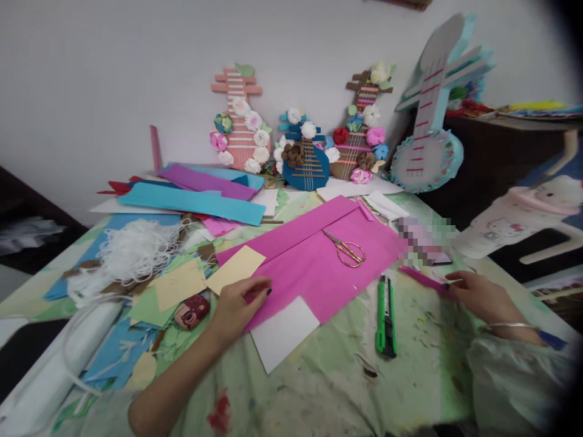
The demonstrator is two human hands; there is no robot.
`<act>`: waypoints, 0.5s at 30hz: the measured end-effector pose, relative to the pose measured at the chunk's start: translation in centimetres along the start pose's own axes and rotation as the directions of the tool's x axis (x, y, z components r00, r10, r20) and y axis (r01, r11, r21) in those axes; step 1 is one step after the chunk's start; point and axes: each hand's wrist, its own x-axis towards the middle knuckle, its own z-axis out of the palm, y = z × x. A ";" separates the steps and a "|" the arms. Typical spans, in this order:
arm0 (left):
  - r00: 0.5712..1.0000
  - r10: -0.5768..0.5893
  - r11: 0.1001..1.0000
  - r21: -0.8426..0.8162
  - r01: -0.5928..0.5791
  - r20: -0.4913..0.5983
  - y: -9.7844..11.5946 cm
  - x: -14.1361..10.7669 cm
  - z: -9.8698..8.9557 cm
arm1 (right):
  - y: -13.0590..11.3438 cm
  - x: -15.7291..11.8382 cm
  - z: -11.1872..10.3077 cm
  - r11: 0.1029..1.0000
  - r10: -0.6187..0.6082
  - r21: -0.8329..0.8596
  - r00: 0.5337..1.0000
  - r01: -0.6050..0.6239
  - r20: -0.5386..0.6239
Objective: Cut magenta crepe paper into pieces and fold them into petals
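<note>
A large magenta paper sheet (364,258), folded along its far side, lies across the middle of the table. My left hand (239,309) is over its left edge, fingers loosely curled and thumb apart, with nothing visible in it. A cream paper piece (237,270) and a white square card (285,334) lie beside that hand. At the right, my right hand (478,297) pinches the end of a narrow magenta paper strip (423,278). Gold-handled scissors (348,252) rest on the sheet. Between the hands lies a green utility knife (386,318).
Paper-decorated instrument models (306,161) stand along the wall. White string (134,252), coloured paper strips (195,203) and a dark red case (192,311) are at the left. A pale cup (514,224) and a partly blurred phone-like object (421,237) are at the right.
</note>
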 end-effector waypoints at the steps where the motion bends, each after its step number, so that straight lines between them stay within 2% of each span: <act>1: 0.998 0.049 0.995 0.085 -0.045 -0.041 -0.5 0.2 -0.2 | -0.8 -0.1 0.3 0.999 -0.007 -0.036 1.000 0.007 0.021; 4: 0.970 0.223 0.895 0.414 -0.164 -0.096 -2.2 0.8 -0.7 | -4.3 -1.4 1.7 0.995 -0.095 -0.038 0.993 0.098 0.070; 7: 0.973 0.217 0.766 0.631 -0.124 -0.072 -3.9 1.3 -1.0 | -8.4 -4.1 3.7 0.963 -0.241 -0.079 0.955 0.257 0.171; 9: 0.982 0.178 0.719 0.690 -0.081 -0.070 -4.7 1.6 -1.3 | -10.3 -5.8 4.9 0.930 -0.274 -0.192 0.940 0.313 0.203; 11: 0.986 0.151 0.708 0.704 -0.055 -0.076 -5.3 1.7 -1.5 | -11.3 -7.0 5.7 0.933 -0.238 -0.226 0.951 0.280 0.195; 15: 0.988 0.133 0.759 0.649 -0.049 -0.081 -5.8 1.9 -2.1 | -10.5 -7.2 5.9 0.974 -0.157 -0.140 0.975 0.180 0.159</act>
